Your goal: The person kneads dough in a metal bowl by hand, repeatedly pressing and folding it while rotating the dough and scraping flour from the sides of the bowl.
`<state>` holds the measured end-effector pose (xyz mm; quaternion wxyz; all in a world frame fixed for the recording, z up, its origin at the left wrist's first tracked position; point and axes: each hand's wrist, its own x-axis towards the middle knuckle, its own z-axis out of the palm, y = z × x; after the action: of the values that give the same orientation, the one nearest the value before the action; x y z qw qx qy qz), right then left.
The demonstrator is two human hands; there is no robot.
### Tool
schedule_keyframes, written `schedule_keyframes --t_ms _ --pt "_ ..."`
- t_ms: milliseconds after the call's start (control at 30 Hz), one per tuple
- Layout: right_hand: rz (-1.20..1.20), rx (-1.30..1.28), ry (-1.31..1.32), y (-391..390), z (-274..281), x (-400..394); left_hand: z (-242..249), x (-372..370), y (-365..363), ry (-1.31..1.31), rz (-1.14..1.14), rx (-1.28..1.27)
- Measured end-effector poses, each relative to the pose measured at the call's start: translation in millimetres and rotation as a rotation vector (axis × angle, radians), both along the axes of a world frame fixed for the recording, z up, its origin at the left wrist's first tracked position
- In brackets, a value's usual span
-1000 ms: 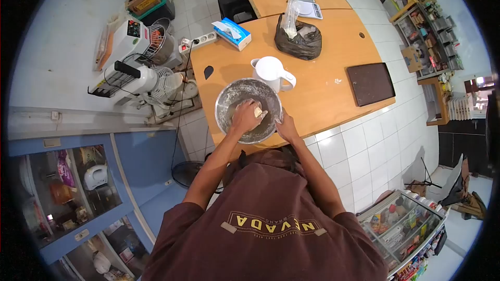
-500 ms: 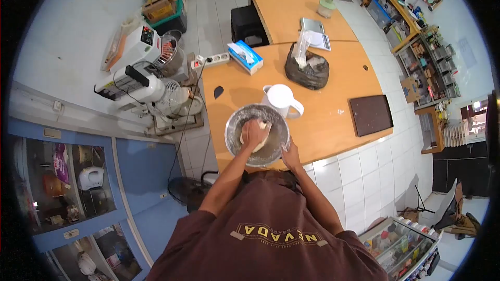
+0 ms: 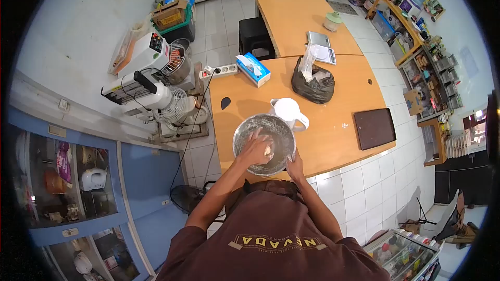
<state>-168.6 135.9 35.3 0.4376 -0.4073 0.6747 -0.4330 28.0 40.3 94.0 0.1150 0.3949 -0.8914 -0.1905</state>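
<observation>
A metal mixing bowl [image 3: 283, 136], its inner wall smeared with pale flour or batter, sits at the table's near edge. Inside it, my left hand [image 3: 254, 149] is closed over a lump of pale dough [image 3: 267, 151]. Most of the dough is hidden under the palm and fingers. My right hand [image 3: 295, 165] grips the bowl's rim at the near right, with white residue on its fingertips. Just behind the bowl stands a white lidded pitcher [image 3: 287, 108], its handle to the right.
On the wooden table [image 3: 250, 91] are a tissue box [image 3: 254, 70], a black plastic bag [image 3: 312, 84], a white scale [image 3: 325, 54] and a dark tray [image 3: 374, 128]. A power strip [image 3: 219, 72] lies at the left edge. Mixers [image 3: 166, 99] stand left of the table.
My left hand has shifted on the dough, its fingers now further apart and less of the dough showing. My right hand still holds the rim. The whole view has shifted slightly downward.
</observation>
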Motion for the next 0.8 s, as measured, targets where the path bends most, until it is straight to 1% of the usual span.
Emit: schedule_keyframes --t_ms 67,100,167,267,367,467,567,667,767,800 --pt "-0.006 -0.026 -0.051 0.1 -9.0 -0.7 -19.8 -4.2 -3.4 -0.012 -0.033 0.003" --pt "-0.009 -0.039 -0.076 0.3 -10.2 -1.0 -19.6 -8.7 -3.6 -0.024 0.004 0.088" --pt "0.010 -0.022 -0.045 0.0 -12.1 -2.8 -18.8 -20.4 -6.3 -0.050 0.079 0.256" --pt "0.013 0.011 -0.047 0.8 -7.9 -0.8 -24.7 -29.9 -12.6 0.000 0.145 0.116" --pt "0.039 -0.011 -0.024 2.3 -16.9 -5.0 -40.1 -43.9 -21.3 0.024 0.249 0.123" --pt "0.060 -0.050 0.020 2.2 -33.4 -9.1 -40.2 -55.2 -26.8 0.004 0.351 0.124" --pt "0.045 -0.087 0.037 1.0 -20.4 -5.3 -47.0 -56.5 -32.1 0.127 0.429 0.176" --pt "0.033 -0.077 0.030 0.4 -14.7 -5.0 -38.4 -52.2 -26.7 0.312 0.485 0.169" --pt "0.026 -0.091 -0.003 1.3 -21.4 -5.1 -46.3 -46.2 -20.0 0.416 0.586 0.054" --pt "0.025 -0.104 -0.016 1.4 -24.0 -6.3 -37.8 -40.0 -15.6 0.399 0.561 0.136"
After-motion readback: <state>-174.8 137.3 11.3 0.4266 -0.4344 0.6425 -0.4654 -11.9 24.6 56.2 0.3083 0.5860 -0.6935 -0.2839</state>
